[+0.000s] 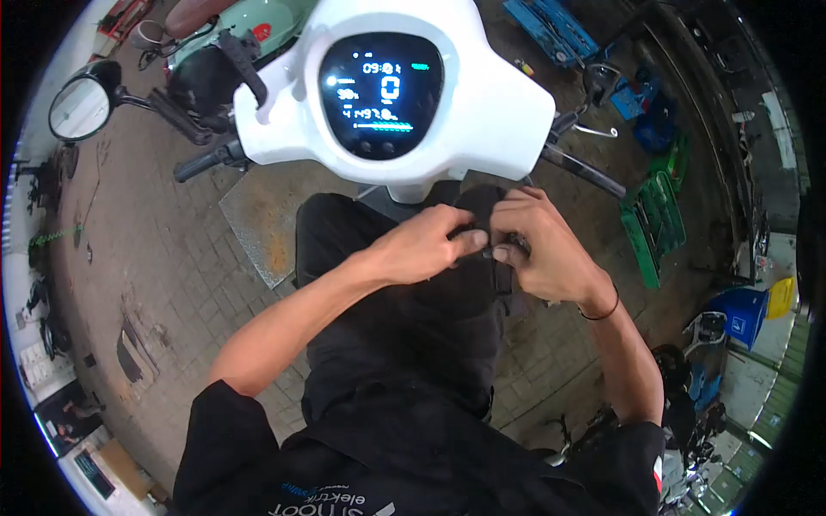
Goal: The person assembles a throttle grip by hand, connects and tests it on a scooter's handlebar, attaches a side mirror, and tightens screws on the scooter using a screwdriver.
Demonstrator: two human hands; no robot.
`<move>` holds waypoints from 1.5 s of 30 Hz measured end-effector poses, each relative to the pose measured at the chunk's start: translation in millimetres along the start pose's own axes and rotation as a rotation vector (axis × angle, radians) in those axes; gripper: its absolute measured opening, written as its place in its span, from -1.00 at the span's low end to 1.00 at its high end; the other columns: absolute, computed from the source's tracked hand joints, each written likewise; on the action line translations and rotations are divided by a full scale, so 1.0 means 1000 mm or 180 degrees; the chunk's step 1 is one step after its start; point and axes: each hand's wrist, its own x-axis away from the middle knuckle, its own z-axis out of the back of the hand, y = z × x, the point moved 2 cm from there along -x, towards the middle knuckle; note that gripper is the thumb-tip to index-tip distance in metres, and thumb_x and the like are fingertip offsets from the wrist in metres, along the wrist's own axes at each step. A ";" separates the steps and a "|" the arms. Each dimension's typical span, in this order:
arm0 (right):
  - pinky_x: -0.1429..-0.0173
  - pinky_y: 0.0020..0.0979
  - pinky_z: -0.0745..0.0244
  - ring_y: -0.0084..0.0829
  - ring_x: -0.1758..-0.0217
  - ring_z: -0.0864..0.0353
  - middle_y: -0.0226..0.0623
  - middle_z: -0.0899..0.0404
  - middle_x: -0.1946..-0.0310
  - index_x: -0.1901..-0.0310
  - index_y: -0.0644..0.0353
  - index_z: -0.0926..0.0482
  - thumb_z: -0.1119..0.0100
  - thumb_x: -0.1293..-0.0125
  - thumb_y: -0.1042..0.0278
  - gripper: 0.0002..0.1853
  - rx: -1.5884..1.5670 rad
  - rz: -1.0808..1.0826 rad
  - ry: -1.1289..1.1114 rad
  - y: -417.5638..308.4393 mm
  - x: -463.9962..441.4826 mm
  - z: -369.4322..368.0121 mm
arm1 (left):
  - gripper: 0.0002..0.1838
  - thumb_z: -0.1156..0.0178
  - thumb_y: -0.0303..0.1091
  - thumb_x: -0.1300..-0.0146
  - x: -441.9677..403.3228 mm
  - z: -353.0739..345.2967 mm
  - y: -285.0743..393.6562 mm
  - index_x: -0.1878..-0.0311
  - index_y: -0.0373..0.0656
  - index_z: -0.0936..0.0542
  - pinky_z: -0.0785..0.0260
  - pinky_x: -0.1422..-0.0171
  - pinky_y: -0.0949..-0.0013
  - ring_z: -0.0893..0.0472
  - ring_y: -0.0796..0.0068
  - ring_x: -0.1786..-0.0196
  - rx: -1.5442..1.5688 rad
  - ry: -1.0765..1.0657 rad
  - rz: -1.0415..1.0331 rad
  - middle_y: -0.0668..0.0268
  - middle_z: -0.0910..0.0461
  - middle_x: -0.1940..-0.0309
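R hand nr dash (lit), grn toolbox rt

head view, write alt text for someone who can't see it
A person's left hand and right hand work close together over their legs; any held item is unclear. Ahead is a white scooter, its display lit, with paved floor around.

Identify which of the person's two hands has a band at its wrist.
The right hand: a thin dark band loops its wrist, whereas the left hand has a bare wrist.
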 end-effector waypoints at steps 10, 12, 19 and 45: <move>-0.18 -0.22 -0.51 -0.12 -0.06 -0.60 -0.14 -0.59 0.02 0.05 0.23 -0.65 -0.48 -0.15 0.49 -0.68 0.0041 -0.0631 0.2131 -0.021 0.065 -0.040 | -0.60 0.14 -0.02 -0.63 -0.004 -0.067 -0.024 0.06 -0.13 -0.54 -0.32 0.66 0.41 -0.48 0.47 0.71 0.3125 0.0561 0.0468 0.30 -0.56 0.52; -0.17 -0.28 -0.52 -0.25 -0.06 -0.59 -0.21 -0.57 0.01 -0.09 0.26 -0.58 -0.42 -0.35 0.27 -0.62 -0.0926 -0.1294 0.2478 -0.020 0.098 -0.085 | -0.60 0.17 -0.03 -0.63 -0.007 -0.079 -0.021 0.08 -0.14 -0.52 -0.31 0.67 0.38 -0.48 0.44 0.72 0.3227 0.0668 0.0430 0.28 -0.56 0.53; -0.06 -0.41 -0.54 -0.50 -0.14 -0.50 -0.33 -0.55 -0.02 -0.33 0.29 -0.41 -0.12 -0.62 0.01 -0.48 -0.3008 -0.1921 0.2845 -0.027 0.136 -0.161 | -0.62 0.24 -0.12 -0.58 -0.021 -0.113 -0.011 0.10 -0.18 -0.49 -0.49 0.44 0.25 -0.59 0.33 0.56 0.3493 0.0485 0.0301 0.19 -0.63 0.41; 0.28 -0.36 -0.50 -0.42 0.48 -0.56 -0.07 -0.61 0.46 -0.17 0.33 -0.67 -0.44 -0.28 0.41 -0.57 -0.0368 -0.1755 0.3434 -0.043 0.125 -0.114 | -0.49 0.01 0.00 -0.67 -0.023 -0.114 -0.010 -0.14 -0.28 -0.70 -0.45 -0.26 0.31 -0.69 0.49 -0.02 0.2331 0.0692 -0.0737 0.27 -0.75 0.05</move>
